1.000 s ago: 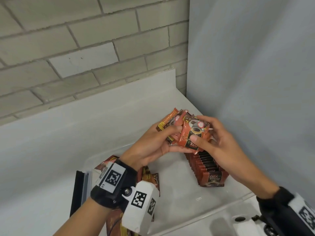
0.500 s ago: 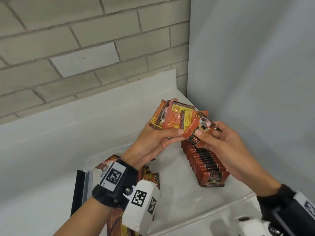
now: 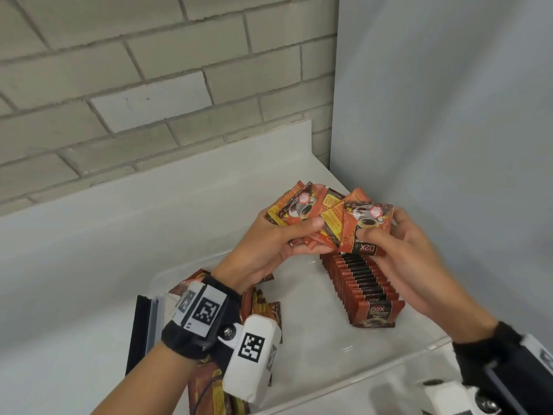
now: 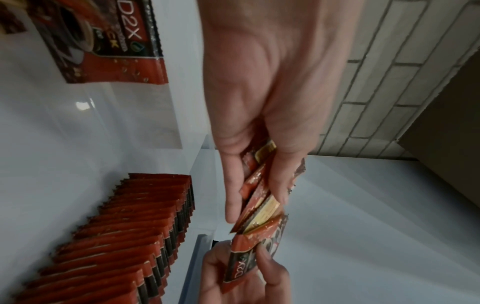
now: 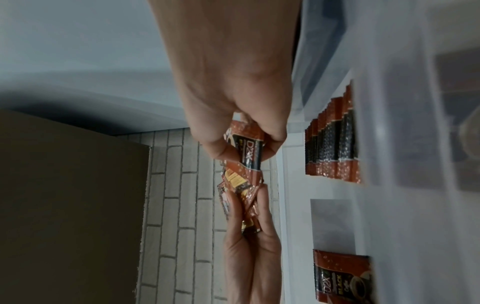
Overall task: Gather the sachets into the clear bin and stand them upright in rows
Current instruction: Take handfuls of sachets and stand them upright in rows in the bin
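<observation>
Above the clear bin (image 3: 344,348), over the far end of its upright row (image 3: 363,283), the left hand (image 3: 269,244) is clutching fanned sachets (image 3: 311,217) while the right hand (image 3: 398,259) is pinching one sachet (image 3: 366,226), so the loose fan is risking spilling and toppling that row.

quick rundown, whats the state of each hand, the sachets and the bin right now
left hand: grips a fanned bunch of sachets
right hand: pinches one sachet
row of sachets: upright in the clear bin
loose sachets: lying unsorted under the left wrist
</observation>
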Tool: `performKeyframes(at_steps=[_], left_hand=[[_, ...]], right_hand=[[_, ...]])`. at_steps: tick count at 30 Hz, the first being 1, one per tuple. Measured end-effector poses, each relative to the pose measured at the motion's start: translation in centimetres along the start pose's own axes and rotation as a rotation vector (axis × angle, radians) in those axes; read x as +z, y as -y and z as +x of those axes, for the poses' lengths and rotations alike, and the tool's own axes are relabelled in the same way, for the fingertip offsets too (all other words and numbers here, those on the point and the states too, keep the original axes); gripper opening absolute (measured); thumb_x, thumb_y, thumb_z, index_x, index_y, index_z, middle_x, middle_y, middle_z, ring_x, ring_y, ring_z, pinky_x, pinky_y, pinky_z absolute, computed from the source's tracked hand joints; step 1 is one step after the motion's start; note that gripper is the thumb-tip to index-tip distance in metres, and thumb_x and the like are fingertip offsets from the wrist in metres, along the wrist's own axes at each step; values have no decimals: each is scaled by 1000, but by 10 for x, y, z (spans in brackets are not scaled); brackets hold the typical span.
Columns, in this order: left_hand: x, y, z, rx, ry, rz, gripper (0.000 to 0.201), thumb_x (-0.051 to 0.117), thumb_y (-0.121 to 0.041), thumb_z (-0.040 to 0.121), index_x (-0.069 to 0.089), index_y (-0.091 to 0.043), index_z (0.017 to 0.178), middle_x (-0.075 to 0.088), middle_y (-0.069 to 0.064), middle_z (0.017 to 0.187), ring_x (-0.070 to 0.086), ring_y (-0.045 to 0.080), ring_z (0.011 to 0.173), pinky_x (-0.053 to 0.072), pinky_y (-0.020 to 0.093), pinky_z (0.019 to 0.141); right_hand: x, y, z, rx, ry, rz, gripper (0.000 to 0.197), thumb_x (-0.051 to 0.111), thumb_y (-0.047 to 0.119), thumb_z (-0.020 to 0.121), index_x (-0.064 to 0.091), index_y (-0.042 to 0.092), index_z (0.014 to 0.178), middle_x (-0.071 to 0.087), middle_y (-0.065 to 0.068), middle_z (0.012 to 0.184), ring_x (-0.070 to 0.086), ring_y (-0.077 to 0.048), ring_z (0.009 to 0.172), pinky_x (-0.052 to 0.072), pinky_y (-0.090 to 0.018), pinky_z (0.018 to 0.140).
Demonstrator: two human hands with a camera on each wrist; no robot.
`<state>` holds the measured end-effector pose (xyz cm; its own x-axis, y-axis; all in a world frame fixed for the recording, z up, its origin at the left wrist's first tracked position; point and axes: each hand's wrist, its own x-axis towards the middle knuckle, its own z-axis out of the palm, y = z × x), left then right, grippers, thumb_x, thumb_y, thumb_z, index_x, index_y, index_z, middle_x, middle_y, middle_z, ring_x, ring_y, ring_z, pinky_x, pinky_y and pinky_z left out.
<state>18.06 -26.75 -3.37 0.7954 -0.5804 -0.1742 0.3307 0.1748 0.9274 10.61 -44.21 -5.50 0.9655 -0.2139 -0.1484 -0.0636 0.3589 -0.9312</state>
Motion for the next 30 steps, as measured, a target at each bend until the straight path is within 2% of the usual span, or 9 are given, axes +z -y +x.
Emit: performKeyframes(at_steps=[4,8,13,15,18,22,25,27,30], left_hand=[[3,-1,-2,-25,45,27,52,64,-8,80,51,-6,130,68,18,115,68,32,100,59,45,78],[0,-6,-2,-68,41,-71,52,57,-20,91,41,3,135,62,25,122,64,39,107,55,54,83],[-2,-3,-2,-7,32,91,16,57,-20,91,50,-8,97,68,19,108,67,32,103,54,52,87],[-1,-3,-2,24,4,162,16,60,-23,88,49,-11,86,70,15,100,68,26,99,56,45,88],[-1,-2,-2,65,-14,231,21,62,-32,82,53,-14,83,71,11,95,68,21,95,54,37,91],[1,-4,-2,101,-14,282,37,56,-46,80,67,-15,96,70,5,94,66,12,91,51,30,92],[-1,-8,-1,97,-25,226,42,54,-44,83,67,-12,107,70,7,97,66,15,93,52,36,93],[-3,-8,-1,110,-5,219,28,58,-35,85,66,-13,100,70,6,94,66,17,91,53,38,91],[-5,-8,-2,117,21,242,13,65,-21,80,62,-13,90,72,5,93,68,17,88,56,31,81]], right_hand=[[0,0,-2,33,55,-47,28,54,1,90,59,7,116,73,-10,105,70,-24,96,57,-32,81],[1,1,-2,39,50,-60,26,52,2,91,59,8,116,73,-10,106,70,-23,97,55,-36,86],[3,-1,-3,-1,42,-146,25,55,3,92,63,16,112,74,-3,101,71,-18,93,58,-31,81],[3,-1,-3,-13,40,-171,27,57,7,91,62,19,115,74,0,104,70,-18,97,55,-33,84],[4,-1,-4,-22,41,-174,28,58,9,91,62,19,117,73,1,107,70,-17,100,52,-34,89],[4,-2,-3,-36,27,-163,28,58,10,91,62,19,117,73,0,108,69,-18,102,50,-37,92],[2,0,-2,-31,26,-98,28,55,7,92,60,15,119,74,-1,107,69,-16,101,55,-30,90],[1,1,-1,-16,50,-44,29,53,3,92,59,11,119,74,-3,106,70,-15,99,56,-24,85],[0,1,-1,12,85,-32,30,55,3,90,59,6,120,73,-7,106,69,-19,101,56,-25,86]])
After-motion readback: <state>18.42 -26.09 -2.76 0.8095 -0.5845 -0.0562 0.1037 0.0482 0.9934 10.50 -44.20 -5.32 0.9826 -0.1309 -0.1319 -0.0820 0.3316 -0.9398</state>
